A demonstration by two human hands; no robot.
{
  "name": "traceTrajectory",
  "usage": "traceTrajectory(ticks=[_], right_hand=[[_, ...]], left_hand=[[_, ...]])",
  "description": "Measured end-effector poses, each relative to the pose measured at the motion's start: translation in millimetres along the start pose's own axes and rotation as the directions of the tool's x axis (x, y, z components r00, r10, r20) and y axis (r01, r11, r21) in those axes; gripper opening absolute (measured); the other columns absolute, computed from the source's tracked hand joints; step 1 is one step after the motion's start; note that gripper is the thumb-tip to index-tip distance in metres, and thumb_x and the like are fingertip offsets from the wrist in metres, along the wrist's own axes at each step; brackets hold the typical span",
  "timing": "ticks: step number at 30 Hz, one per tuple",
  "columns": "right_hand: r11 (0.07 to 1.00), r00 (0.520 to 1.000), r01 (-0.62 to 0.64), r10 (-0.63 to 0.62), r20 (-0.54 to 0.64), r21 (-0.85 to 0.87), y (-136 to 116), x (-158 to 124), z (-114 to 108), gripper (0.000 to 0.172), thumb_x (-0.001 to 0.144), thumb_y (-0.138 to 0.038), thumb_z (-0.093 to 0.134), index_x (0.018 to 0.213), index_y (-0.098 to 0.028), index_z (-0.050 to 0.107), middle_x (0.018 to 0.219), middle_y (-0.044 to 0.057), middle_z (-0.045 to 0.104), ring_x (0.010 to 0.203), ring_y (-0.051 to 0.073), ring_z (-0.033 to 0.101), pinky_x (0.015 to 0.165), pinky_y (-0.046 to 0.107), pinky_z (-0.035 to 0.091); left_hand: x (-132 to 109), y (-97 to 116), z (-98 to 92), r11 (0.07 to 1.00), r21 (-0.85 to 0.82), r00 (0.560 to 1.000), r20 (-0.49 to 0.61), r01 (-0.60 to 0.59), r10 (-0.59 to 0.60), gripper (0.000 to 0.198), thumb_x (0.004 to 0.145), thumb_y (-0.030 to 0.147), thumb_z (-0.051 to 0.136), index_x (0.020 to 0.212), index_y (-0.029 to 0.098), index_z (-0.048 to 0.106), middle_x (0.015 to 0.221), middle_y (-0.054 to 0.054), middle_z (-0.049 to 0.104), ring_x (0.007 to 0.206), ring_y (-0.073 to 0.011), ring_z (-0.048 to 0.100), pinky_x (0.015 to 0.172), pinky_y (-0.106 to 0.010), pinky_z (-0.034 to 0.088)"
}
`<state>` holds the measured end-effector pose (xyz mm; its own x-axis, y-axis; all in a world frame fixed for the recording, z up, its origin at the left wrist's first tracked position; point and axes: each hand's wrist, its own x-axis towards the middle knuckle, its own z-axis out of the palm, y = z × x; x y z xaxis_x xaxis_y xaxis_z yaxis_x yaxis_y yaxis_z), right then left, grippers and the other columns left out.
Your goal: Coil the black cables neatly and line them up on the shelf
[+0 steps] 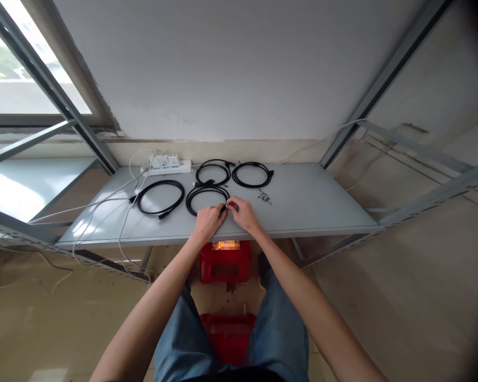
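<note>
A coiled black cable [188, 199] lies near the front middle of the shelf, its loops flat on the surface. My left hand [210, 220] is closed on the near right side of this coil and covers part of it. Right beside it, my right hand [241, 212] pinches with thumb and forefinger at the coil's edge; whatever is between those fingertips is too small to make out. To the right of my hands sits a small tangle of thin black ties [265, 198].
More coiled black cables rest around: one at left [183, 193], one behind [197, 174], one at back right [253, 186]. A white power strip [171, 170] with trailing white cords stands at back left. Metal posts frame the grey shelf [318, 212]; a red stool [225, 268] is underneath.
</note>
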<state>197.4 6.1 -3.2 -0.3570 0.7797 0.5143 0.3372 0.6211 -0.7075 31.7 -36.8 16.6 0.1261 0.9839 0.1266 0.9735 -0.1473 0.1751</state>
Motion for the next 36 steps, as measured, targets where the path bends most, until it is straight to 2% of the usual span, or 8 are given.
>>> traceTrajectory(ticks=[7,12,17,25,31,36], right_hand=[[0.999,0.996,0.047,-0.044,0.077,-0.027,-6,-1,1,0.011,0.1,-0.028,0.053,0.095,-0.024,0.062,0.09,0.005,0.065,0.082,0.021,0.059,0.079,0.034,0.049],[0.999,0.999,0.015,-0.013,0.041,-0.048,-2,-1,3,0.015,0.103,-0.029,0.048,0.092,-0.025,0.056,0.091,0.005,0.065,0.085,0.023,0.059,0.081,0.034,0.047],[0.995,0.999,-0.038,0.039,0.004,-0.093,4,-1,2,0.018,0.106,-0.03,0.041,0.093,-0.025,0.053,0.085,0.004,0.062,0.077,0.023,0.057,0.074,0.032,0.044],[0.998,0.998,-0.047,0.046,0.04,0.034,6,3,0,0.016,0.101,-0.034,0.047,0.089,-0.025,0.052,0.081,0.001,0.06,0.073,0.021,0.055,0.074,0.031,0.046],[0.994,0.997,-0.054,0.049,0.054,0.092,4,4,0,0.016,0.099,-0.035,0.051,0.089,-0.025,0.055,0.082,0.001,0.062,0.075,0.021,0.058,0.076,0.032,0.048],[0.999,1.0,-0.018,0.017,0.023,0.044,2,2,0,0.016,0.101,-0.031,0.048,0.088,-0.024,0.056,0.084,0.002,0.062,0.079,0.021,0.058,0.08,0.032,0.047]], left_hand=[[1,-2,3.5,1.0,0.006,1.0,0.002,-0.019,0.019,0.044,0.109,0.045,0.038,0.125,0.022,0.072,0.107,-0.015,0.079,0.102,-0.0312,0.074,0.084,-0.036,0.048],[0,-1,2.9,0.999,0.022,1.0,-0.001,-0.032,0.032,0.047,0.11,0.048,0.035,0.126,0.021,0.071,0.108,-0.016,0.079,0.102,-0.0312,0.074,0.084,-0.036,0.048],[0,1,0.6,0.999,0.041,1.0,0.013,-0.005,0.005,0.05,0.109,0.053,0.036,0.13,0.022,0.069,0.108,-0.016,0.078,0.103,-0.0308,0.074,0.085,-0.035,0.048],[0,2,0.7,0.998,0.055,1.0,0.012,-0.017,0.016,0.053,0.11,0.056,0.032,0.143,0.027,0.061,0.103,-0.015,0.079,0.099,-0.0309,0.075,0.084,-0.035,0.046],[-1,3,-1.6,0.998,0.062,0.999,0.018,-0.032,0.031,0.052,0.11,0.054,0.029,0.133,0.022,0.063,0.109,-0.017,0.077,0.103,-0.0295,0.073,0.087,-0.035,0.047],[-1,2,-1.0,0.998,0.05,0.999,0.003,-0.037,0.037,0.048,0.112,0.048,0.03,0.126,0.02,0.065,0.11,-0.016,0.077,0.104,-0.0286,0.073,0.086,-0.034,0.047]])
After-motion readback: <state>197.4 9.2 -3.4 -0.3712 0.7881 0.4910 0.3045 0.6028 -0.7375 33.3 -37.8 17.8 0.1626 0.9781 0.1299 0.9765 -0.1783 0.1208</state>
